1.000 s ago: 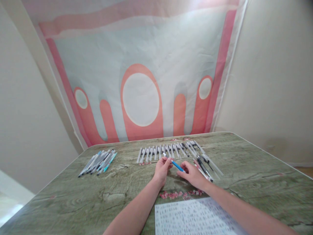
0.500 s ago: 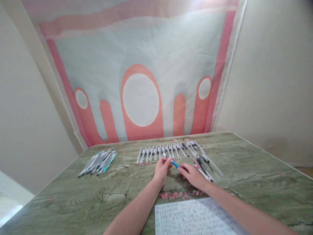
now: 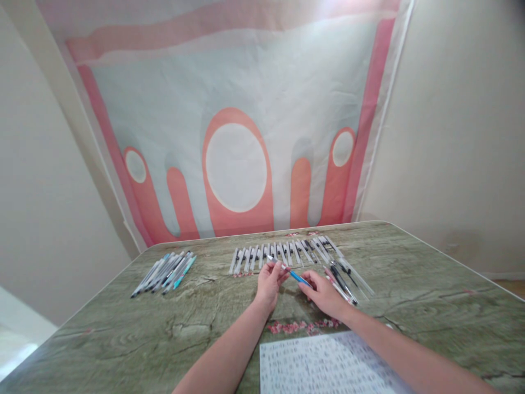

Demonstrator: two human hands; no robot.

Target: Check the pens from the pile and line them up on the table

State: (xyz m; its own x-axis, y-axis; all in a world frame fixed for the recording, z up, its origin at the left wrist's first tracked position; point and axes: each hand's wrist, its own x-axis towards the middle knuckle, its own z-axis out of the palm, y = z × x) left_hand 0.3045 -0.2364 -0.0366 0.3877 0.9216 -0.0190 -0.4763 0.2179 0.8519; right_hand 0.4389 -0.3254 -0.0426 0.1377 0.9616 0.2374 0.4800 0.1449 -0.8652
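Note:
Between my hands, just above the table's middle, a blue pen (image 3: pixel 298 277) slants down to the right. The fingers of my left hand (image 3: pixel 268 287) pinch its upper-left part, and a whitish end pokes out beyond them. My right hand (image 3: pixel 324 295) has its thumb and fingers closed around the lower blue end. Whether the pen is in one piece is hidden by my left fingers. Right beside my right hand lies a loose group of pink, black and clear pen parts (image 3: pixel 340 284). Behind my hands runs a row of clear pen barrels with dark bits (image 3: pixel 262 256).
A bundle of grey, black and turquoise pens (image 3: pixel 166 273) lies at the left on the wood-patterned table (image 3: pixel 123 339). In front of me is a sheet covered in writing (image 3: pixel 320 364), partly under my right forearm. A patterned hanging (image 3: pixel 238 65) covers the wall behind.
My left hand has shifted slightly left with the whitish end. More of the blue length now shows between my hands. My right hand has barely moved, and the other pens lie as before.

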